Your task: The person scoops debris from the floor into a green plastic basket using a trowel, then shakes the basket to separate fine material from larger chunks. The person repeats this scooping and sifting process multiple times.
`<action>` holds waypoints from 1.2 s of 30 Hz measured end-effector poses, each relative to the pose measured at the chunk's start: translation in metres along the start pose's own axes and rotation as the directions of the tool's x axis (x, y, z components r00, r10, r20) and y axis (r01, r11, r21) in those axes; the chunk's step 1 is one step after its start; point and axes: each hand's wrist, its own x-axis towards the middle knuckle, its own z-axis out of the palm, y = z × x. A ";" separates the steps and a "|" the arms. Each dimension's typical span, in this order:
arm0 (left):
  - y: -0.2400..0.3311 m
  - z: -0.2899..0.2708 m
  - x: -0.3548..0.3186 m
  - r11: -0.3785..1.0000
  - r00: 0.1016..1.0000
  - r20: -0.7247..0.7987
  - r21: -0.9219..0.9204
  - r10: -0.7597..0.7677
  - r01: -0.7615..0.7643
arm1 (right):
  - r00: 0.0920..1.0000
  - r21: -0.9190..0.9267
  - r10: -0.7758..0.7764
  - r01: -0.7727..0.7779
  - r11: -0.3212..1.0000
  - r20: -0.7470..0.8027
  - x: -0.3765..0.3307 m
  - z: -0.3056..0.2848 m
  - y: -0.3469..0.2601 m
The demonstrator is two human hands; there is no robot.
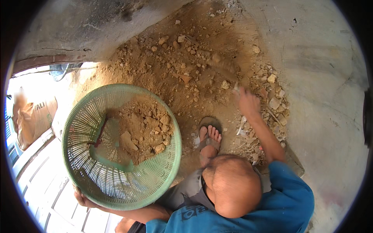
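Observation:
A large green plastic mesh basket [176, 145] tilts at my left side, holding a heap of brown soil and stones [145, 130]. My left hand [81, 198] grips its lower left rim from outside, the fingers partly hidden by it. Over the rubble, my right hand [248, 103] is closed, with a small pale end of something [236, 87] showing at the fingers. Motion blur beyond it hides what that thing is. Loose brown soil with stones [182, 77] lies ahead of both hands.
Pale broken rubble [274, 103] lies along the grey wall [322, 85] on the right. My sandaled foot [210, 136] and bare bent knee [233, 186] are between the hands. Another grey wall [97, 27] rises at the far left. A brown sack [39, 116] stands left of the basket.

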 end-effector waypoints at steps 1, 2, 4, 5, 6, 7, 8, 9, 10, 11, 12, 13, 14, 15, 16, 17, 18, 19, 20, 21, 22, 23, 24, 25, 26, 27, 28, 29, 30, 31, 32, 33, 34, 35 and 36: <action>0.000 0.000 0.001 1.000 1.000 -0.002 0.003 -0.001 0.001 | 0.996 0.010 -0.017 0.017 1.000 0.082 -0.002 -0.013 0.011; -0.001 0.000 0.001 1.000 1.000 -0.004 0.009 0.001 -0.001 | 0.994 0.035 -0.054 0.050 0.998 0.096 -0.014 -0.021 0.020; -0.001 -0.001 0.001 1.000 1.000 -0.016 0.019 -0.002 0.002 | 0.975 0.071 -0.119 0.108 0.992 0.189 -0.055 -0.024 0.033; -0.002 -0.001 0.001 1.000 1.000 -0.022 0.025 -0.003 0.004 | 0.937 0.042 -0.108 0.100 0.994 0.332 -0.079 -0.019 0.037; -0.003 -0.002 0.000 1.000 1.000 -0.028 0.026 -0.007 0.008 | 0.953 0.050 -0.147 0.139 0.989 0.265 -0.097 -0.010 0.042; -0.003 -0.002 0.000 0.999 0.999 -0.033 0.030 -0.012 0.013 | 0.953 0.016 -0.142 0.143 0.990 0.268 -0.113 0.000 0.045; -0.004 -0.002 0.000 0.999 0.999 -0.036 0.032 -0.017 0.018 | 0.926 0.004 -0.137 0.145 0.989 0.353 -0.123 0.009 0.052; -0.005 -0.002 0.001 0.999 0.999 -0.039 0.035 -0.014 0.016 | 0.950 -0.035 -0.121 0.137 0.990 0.288 -0.129 0.019 0.054; -0.006 -0.002 0.000 0.999 0.999 -0.041 0.034 -0.014 0.015 | 0.948 -0.048 -0.111 0.131 0.990 0.299 -0.130 0.027 0.057; -0.006 -0.001 0.001 0.999 0.999 -0.036 0.045 -0.013 0.014 | 0.957 -0.022 -0.140 0.150 0.988 0.252 -0.127 0.033 0.059; -0.007 -0.001 0.001 0.999 0.999 -0.033 0.049 -0.019 0.020 | 0.937 -0.059 -0.096 0.123 0.991 0.337 -0.124 0.037 0.060; -0.008 -0.001 0.001 0.999 0.999 -0.035 0.047 -0.021 0.023 | 0.940 -0.076 -0.103 0.135 0.988 0.324 -0.118 0.039 0.060; -0.008 0.000 0.002 0.999 0.999 -0.032 0.042 -0.020 0.021 | 0.955 -0.139 -0.075 0.119 0.983 0.286 -0.115 0.039 0.059; -0.009 0.000 0.002 0.999 0.999 -0.025 0.041 -0.022 0.023 | 0.962 -0.092 -0.113 0.139 0.986 0.247 -0.113 0.036 0.058; -0.008 0.000 0.003 0.999 1.000 -0.015 0.043 -0.020 0.021 | 0.974 -0.085 -0.122 0.140 0.987 0.190 -0.115 0.032 0.056; -0.007 0.000 0.003 0.999 1.000 -0.011 0.043 -0.016 0.017 | 0.982 -0.108 -0.105 0.123 0.987 0.159 -0.120 0.027 0.054; -0.005 -0.002 0.003 0.999 1.000 -0.012 0.042 -0.011 0.011 | 0.984 -0.050 -0.113 0.121 0.991 0.141 -0.127 0.022 0.053; -0.004 -0.003 0.004 0.999 1.000 -0.011 0.047 -0.010 0.010 | 0.984 -0.024 -0.087 0.092 0.995 0.157 -0.136 0.017 0.051; -0.002 -0.004 0.003 0.999 1.000 -0.012 0.048 -0.010 0.011 | 0.986 0.012 -0.090 0.090 0.996 0.141 -0.143 0.012 0.050; -0.001 -0.005 0.005 0.999 1.000 -0.007 0.050 -0.012 0.012 | 0.975 0.049 0.051 -0.063 0.997 0.217 -0.148 0.009 0.048; 0.000 -0.005 0.004 0.998 1.000 -0.003 0.054 -0.013 0.013 | 0.951 0.094 0.157 -0.187 0.978 0.268 -0.149 0.007 0.046; 0.000 -0.005 0.006 0.998 1.000 0.001 0.058 -0.006 0.006 | 0.881 0.122 0.252 -0.324 0.938 0.402 -0.146 0.007 0.040; 0.000 -0.005 0.006 0.998 1.000 -0.002 0.063 -0.003 0.004 | 0.905 0.223 0.320 -0.386 0.895 0.281 -0.140 0.008 0.034; 0.000 -0.003 0.008 0.998 1.000 0.000 0.068 -0.002 0.002 | 0.886 0.313 0.391 -0.455 0.834 0.249 -0.130 0.011 0.026; -0.001 -0.001 0.010 0.998 1.000 0.004 0.070 -0.003 0.003 | 0.836 0.378 0.526 -0.543 0.749 0.158 -0.119 0.012 0.017; -0.003 0.002 0.012 0.997 1.000 0.013 0.074 -0.006 0.005 | 0.983 0.414 0.178 -0.148 0.898 -0.034 -0.098 0.018 0.004; -0.005 0.004 0.014 0.997 1.000 0.020 0.075 -0.010 0.008 | 0.973 0.385 0.220 -0.175 0.906 -0.076 -0.088 0.025 -0.016; -0.007 0.007 0.017 0.997 0.999 0.031 0.073 -0.014 0.012 | 0.947 0.543 0.322 -0.270 0.795 0.000 -0.079 0.029 -0.030; -0.009 0.009 0.018 0.997 0.999 0.036 0.071 -0.011 0.009 | 0.920 0.591 0.345 -0.385 0.709 0.185 -0.075 0.027 -0.039; -0.010 0.010 0.020 0.997 0.999 0.039 0.075 -0.010 0.007 | 0.833 0.659 0.409 -0.547 0.516 0.371 -0.071 0.025 -0.047; -0.012 0.011 0.021 0.997 0.999 0.045 0.076 -0.009 0.005 | 0.796 0.668 0.356 -0.605 0.433 0.490 -0.070 0.020 -0.049; -0.012 0.010 0.022 0.997 0.999 0.041 0.074 -0.011 0.008 | 0.826 0.730 0.259 -0.564 0.386 0.502 -0.072 0.015 -0.052; -0.014 0.009 0.023 0.997 0.999 0.036 0.071 -0.016 0.013 | 0.815 0.670 0.284 -0.578 0.466 0.505 -0.074 0.009 -0.048; -0.014 0.008 0.023 0.998 0.999 0.035 0.069 -0.015 0.012 | 0.835 0.661 0.261 -0.545 0.516 0.485 -0.075 0.003 -0.045; -0.015 0.007 0.024 0.998 0.999 0.041 0.069 -0.011 0.008 | 0.892 0.696 0.159 -0.432 0.574 0.423 -0.075 -0.001 -0.042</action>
